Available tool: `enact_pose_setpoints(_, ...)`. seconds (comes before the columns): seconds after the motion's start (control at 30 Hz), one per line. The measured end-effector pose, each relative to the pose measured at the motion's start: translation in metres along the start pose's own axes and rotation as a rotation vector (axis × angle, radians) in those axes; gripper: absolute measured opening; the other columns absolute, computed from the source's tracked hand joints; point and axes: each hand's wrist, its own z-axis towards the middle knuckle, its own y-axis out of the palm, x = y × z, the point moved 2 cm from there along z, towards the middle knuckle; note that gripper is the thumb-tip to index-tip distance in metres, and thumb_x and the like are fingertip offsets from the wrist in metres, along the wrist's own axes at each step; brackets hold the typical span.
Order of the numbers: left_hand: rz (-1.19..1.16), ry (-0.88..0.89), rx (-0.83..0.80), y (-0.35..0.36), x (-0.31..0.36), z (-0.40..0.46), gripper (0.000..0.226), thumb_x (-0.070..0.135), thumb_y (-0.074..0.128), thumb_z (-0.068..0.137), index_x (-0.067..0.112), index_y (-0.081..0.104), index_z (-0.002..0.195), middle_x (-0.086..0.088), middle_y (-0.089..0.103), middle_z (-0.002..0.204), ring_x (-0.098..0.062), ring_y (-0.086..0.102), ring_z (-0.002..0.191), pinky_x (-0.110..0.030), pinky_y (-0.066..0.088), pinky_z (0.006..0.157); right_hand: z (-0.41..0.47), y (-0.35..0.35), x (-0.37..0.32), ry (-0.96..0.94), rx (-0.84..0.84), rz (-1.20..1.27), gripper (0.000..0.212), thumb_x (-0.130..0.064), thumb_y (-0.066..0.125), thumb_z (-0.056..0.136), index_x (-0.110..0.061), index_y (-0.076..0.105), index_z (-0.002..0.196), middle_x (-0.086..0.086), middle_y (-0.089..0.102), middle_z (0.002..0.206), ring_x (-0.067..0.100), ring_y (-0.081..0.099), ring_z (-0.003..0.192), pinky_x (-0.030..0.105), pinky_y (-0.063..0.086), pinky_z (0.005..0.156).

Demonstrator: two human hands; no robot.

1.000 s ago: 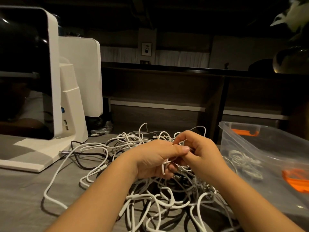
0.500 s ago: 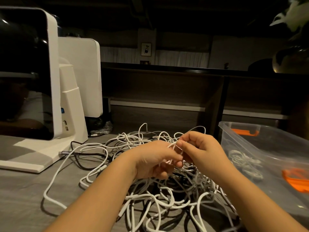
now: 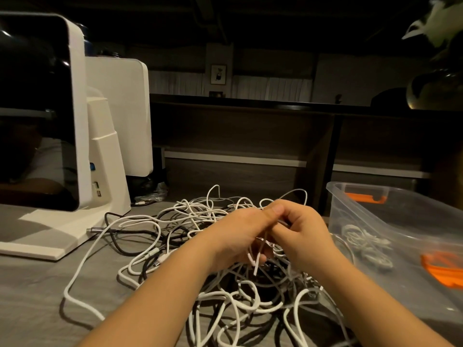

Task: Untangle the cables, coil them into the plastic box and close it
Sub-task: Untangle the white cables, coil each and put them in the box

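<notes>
Head view, single entry.

Step in hand, as judged: untangling. The heap of tangled white and black cables lies sprawled on the grey wood-grain tabletop, nearly all of it not yet coiled or boxed. Closing the box looks a long way off.

Left hand: fingers curled, thumb pressed forward, pinching a thin white cable strand whose short free end hangs below the palm. The hand is raised just above the middle of the heap.

Right hand: fingers curled inward toward the left thumb and touching it. It appears to pinch the same strand or one next to it; the exact contact is hidden between the two hands.

Clear plastic storage box with orange latches: stands open at the right of the heap, just beside the right forearm. One small bundle of white cable already lies on its floor. No lid can be made out.

Other items: white point-of-sale terminal with dark screen at the left, its base near the heap's outlying loops.

Next move, as judged: draw the pinched strand free of the crossing loops, feeding the end through slowly so that neighbouring loops do not tighten into knots.
</notes>
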Motion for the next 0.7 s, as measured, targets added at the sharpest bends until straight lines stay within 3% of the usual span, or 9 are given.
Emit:
enact_pose_setpoints(0.1, -0.136, -0.042, -0.056, 0.0025, -0.0002, -0.0005, 0.029, 0.045, 0.059, 0.095, 0.017, 0.068, 0.093, 0.005, 0.062, 0.071, -0.008, 0.053, 0.058, -0.020, 0.045, 0.053, -0.0012, -0.0025, -0.0017, -0.049, 0.083, -0.028, 0.026, 0.002, 0.060, 0.083, -0.021, 0.067, 0.074, -0.004, 0.064, 0.064, 0.007, 0.058, 0.057, 0.022, 0.047, 0.053)
enact_pose_setpoints(0.23, -0.102, -0.043, -0.122, -0.0016, -0.0020, 0.0016, 0.020, 0.037, 0.063, 0.095, 0.018, 0.060, 0.093, 0.007, 0.052, 0.071, -0.005, 0.040, 0.054, -0.016, 0.032, 0.049, -0.0003, -0.0025, 0.0011, -0.041, 0.081, 0.027, 0.021, -0.003, 0.067, 0.085, -0.021, 0.070, 0.077, -0.003, 0.068, 0.065, 0.009, 0.063, 0.058, 0.026, 0.051, 0.051)
enact_pose_setpoints(0.4, -0.163, -0.071, -0.115, 0.0018, -0.0009, -0.0003, 0.026, 0.042, 0.058, 0.096, 0.016, 0.058, 0.102, 0.006, 0.053, 0.063, -0.005, 0.050, 0.051, -0.014, 0.040, 0.047, 0.0036, -0.0056, 0.0080, -0.002, 0.144, -0.001, 0.019, -0.010, 0.068, 0.086, -0.024, 0.069, 0.073, -0.001, 0.061, 0.059, 0.011, 0.053, 0.057, 0.031, 0.046, 0.057)
enact_pose_setpoints(0.5, -0.153, -0.074, -0.113, 0.0019, 0.0010, -0.0004, 0.023, 0.044, 0.056, 0.098, 0.021, 0.060, 0.100, 0.009, 0.043, 0.061, -0.002, 0.033, 0.049, -0.013, 0.023, 0.045, 0.0040, -0.0055, 0.0083, 0.020, 0.151, 0.008, 0.017, -0.011, 0.068, 0.086, -0.023, 0.069, 0.073, -0.009, 0.055, 0.053, 0.004, 0.048, 0.055, 0.032, 0.044, 0.057)
enact_pose_setpoints(0.6, -0.105, -0.096, -0.088, 0.0004, 0.0021, -0.0016, 0.026, 0.047, 0.056, 0.097, 0.022, 0.056, 0.090, 0.010, 0.038, 0.060, -0.003, 0.030, 0.050, -0.015, 0.018, 0.046, 0.0041, -0.0038, 0.0058, 0.063, 0.102, 0.203, 0.012, -0.014, 0.066, 0.085, -0.021, 0.069, 0.076, 0.006, 0.058, 0.059, 0.014, 0.053, 0.059, 0.038, 0.045, 0.057)
enact_pose_setpoints(0.63, -0.086, -0.098, -0.084, -0.0004, 0.0023, -0.0019, 0.026, 0.048, 0.055, 0.097, 0.022, 0.055, 0.090, 0.010, 0.039, 0.060, -0.003, 0.030, 0.049, -0.015, 0.018, 0.045, 0.0045, -0.0034, 0.0055, 0.085, 0.088, 0.283, 0.012, -0.012, 0.067, 0.085, -0.020, 0.068, 0.076, 0.012, 0.056, 0.060, 0.018, 0.051, 0.059, 0.035, 0.044, 0.056)
enact_pose_setpoints(0.7, -0.044, -0.106, -0.083, -0.0025, 0.0016, -0.0021, 0.029, 0.049, 0.052, 0.099, 0.021, 0.056, 0.089, 0.009, 0.040, 0.061, -0.003, 0.031, 0.049, -0.014, 0.020, 0.044, 0.0048, -0.0037, 0.0046, 0.139, 0.060, 0.393, 0.018, -0.005, 0.065, 0.089, -0.015, 0.065, 0.074, 0.007, 0.052, 0.055, 0.012, 0.048, 0.052, 0.023, 0.040, 0.051)
